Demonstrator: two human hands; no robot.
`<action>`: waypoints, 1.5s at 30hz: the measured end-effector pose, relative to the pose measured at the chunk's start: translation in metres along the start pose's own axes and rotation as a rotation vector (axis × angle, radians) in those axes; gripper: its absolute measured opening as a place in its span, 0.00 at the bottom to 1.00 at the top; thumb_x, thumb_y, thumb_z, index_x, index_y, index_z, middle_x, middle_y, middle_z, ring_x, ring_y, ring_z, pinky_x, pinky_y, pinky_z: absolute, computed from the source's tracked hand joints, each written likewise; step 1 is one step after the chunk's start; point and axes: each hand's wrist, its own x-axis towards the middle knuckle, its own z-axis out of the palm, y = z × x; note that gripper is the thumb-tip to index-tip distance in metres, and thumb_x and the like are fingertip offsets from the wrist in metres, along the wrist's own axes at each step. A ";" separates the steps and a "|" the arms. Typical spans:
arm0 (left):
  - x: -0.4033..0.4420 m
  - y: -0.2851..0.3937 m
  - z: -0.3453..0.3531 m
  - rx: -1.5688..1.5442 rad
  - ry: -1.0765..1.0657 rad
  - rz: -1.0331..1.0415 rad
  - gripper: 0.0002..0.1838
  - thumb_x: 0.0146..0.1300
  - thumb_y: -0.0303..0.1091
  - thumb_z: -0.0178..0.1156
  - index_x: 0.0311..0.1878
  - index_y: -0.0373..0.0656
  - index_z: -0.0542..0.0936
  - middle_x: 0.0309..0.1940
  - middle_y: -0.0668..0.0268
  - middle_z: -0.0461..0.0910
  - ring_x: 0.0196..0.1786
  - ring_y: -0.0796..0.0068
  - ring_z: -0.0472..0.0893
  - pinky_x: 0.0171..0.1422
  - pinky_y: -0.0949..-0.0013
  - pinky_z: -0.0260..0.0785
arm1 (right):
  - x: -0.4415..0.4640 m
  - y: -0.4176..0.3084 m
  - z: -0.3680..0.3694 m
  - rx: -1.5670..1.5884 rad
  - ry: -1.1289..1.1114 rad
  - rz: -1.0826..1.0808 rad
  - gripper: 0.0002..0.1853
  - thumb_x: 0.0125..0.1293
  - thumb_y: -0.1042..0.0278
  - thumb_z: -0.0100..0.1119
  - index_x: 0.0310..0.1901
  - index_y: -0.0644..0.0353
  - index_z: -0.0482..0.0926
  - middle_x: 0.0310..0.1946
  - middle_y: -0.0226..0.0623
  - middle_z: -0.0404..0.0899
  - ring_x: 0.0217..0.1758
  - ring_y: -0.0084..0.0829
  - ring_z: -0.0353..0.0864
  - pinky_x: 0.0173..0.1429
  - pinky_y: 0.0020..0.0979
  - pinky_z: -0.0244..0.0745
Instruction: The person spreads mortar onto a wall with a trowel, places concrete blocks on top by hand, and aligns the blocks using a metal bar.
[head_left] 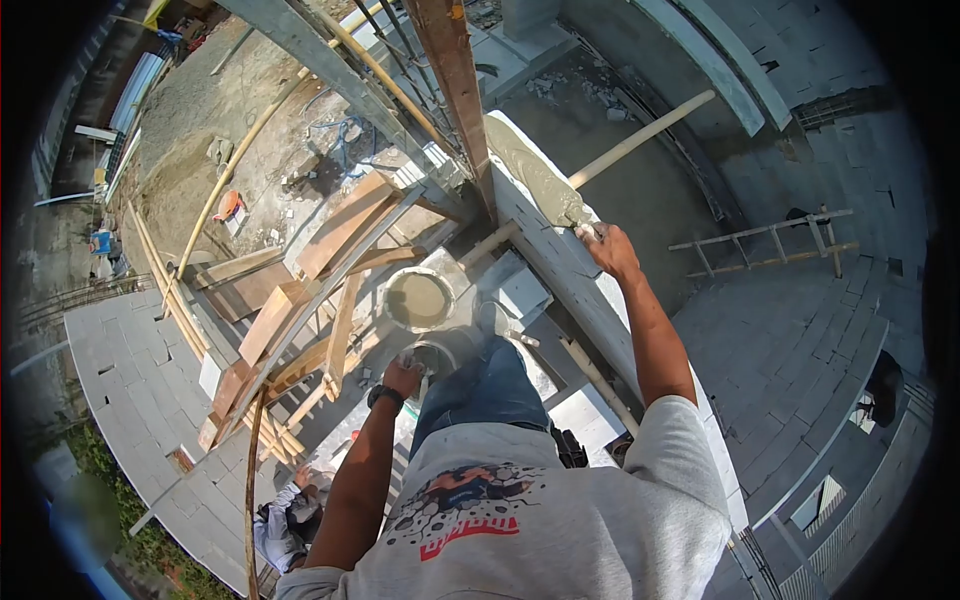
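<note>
At the top of a pale block wall [560, 240], my right hand [607, 250] is closed around what looks like the handle of a mortar-smeared trowel [568, 208]. Wet grey mortar [527, 160] lies in a strip along the wall's top, running away from that hand. Lower down on the left, my left hand [403, 377], with a dark watch at its wrist, is closed at the edge of a bucket [436, 352]; its fingers are partly hidden. Just beyond stands a round white pail [419, 300] filled with grey mortar.
Timber boards [345, 225] and bamboo poles [290, 430] form scaffolding to the left. A steel post [452, 80] rises ahead by the wall. Past the wall lie a bamboo pole [640, 140] and a ladder [760, 245]. Another person [288, 520] is below left.
</note>
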 end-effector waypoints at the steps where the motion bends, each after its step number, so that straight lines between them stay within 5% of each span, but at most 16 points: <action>1: 0.002 -0.004 0.002 0.012 0.004 -0.001 0.28 0.58 0.39 0.66 0.60 0.34 0.78 0.53 0.48 0.84 0.58 0.56 0.83 0.62 0.59 0.74 | -0.005 0.003 -0.001 -0.004 -0.002 0.003 0.31 0.66 0.41 0.58 0.52 0.67 0.83 0.40 0.58 0.85 0.45 0.52 0.85 0.53 0.46 0.74; 11: 0.012 0.001 0.014 0.043 -0.054 0.010 0.31 0.60 0.41 0.65 0.63 0.32 0.76 0.59 0.47 0.81 0.63 0.54 0.80 0.66 0.59 0.72 | -0.036 0.040 -0.009 0.004 -0.049 0.063 0.30 0.67 0.41 0.59 0.53 0.63 0.83 0.45 0.57 0.85 0.52 0.56 0.84 0.58 0.47 0.75; 23: 0.042 -0.018 0.031 0.153 0.019 0.214 0.17 0.61 0.42 0.65 0.44 0.37 0.78 0.42 0.53 0.84 0.48 0.52 0.82 0.53 0.56 0.72 | -0.077 0.081 -0.003 0.035 0.003 0.033 0.30 0.68 0.41 0.58 0.49 0.66 0.82 0.37 0.57 0.84 0.44 0.55 0.83 0.53 0.46 0.74; 26: 0.030 0.014 0.018 0.235 -0.124 0.076 0.28 0.60 0.44 0.67 0.57 0.33 0.77 0.54 0.45 0.82 0.59 0.47 0.81 0.62 0.56 0.73 | -0.084 0.088 -0.006 0.017 0.018 0.052 0.29 0.68 0.40 0.57 0.48 0.66 0.82 0.36 0.57 0.83 0.44 0.55 0.82 0.52 0.46 0.74; 35: 0.027 0.021 0.020 0.206 -0.090 0.203 0.22 0.61 0.43 0.66 0.53 0.39 0.79 0.50 0.53 0.84 0.56 0.52 0.82 0.60 0.58 0.73 | -0.113 0.119 -0.004 0.056 0.055 0.076 0.28 0.67 0.41 0.58 0.46 0.65 0.83 0.34 0.54 0.83 0.41 0.51 0.82 0.50 0.45 0.74; 38: 0.050 0.000 0.026 0.177 -0.153 0.131 0.26 0.62 0.41 0.66 0.61 0.38 0.77 0.57 0.48 0.82 0.62 0.52 0.80 0.67 0.57 0.71 | -0.120 0.139 -0.001 0.080 0.060 0.065 0.27 0.67 0.43 0.58 0.45 0.65 0.83 0.32 0.51 0.82 0.37 0.46 0.81 0.48 0.43 0.74; 45: 0.045 0.007 0.026 0.158 -0.099 0.117 0.30 0.59 0.44 0.67 0.61 0.39 0.77 0.56 0.47 0.82 0.61 0.50 0.80 0.66 0.57 0.71 | -0.173 0.175 -0.013 0.039 0.161 0.129 0.22 0.67 0.49 0.61 0.40 0.66 0.83 0.25 0.45 0.79 0.28 0.38 0.74 0.38 0.39 0.71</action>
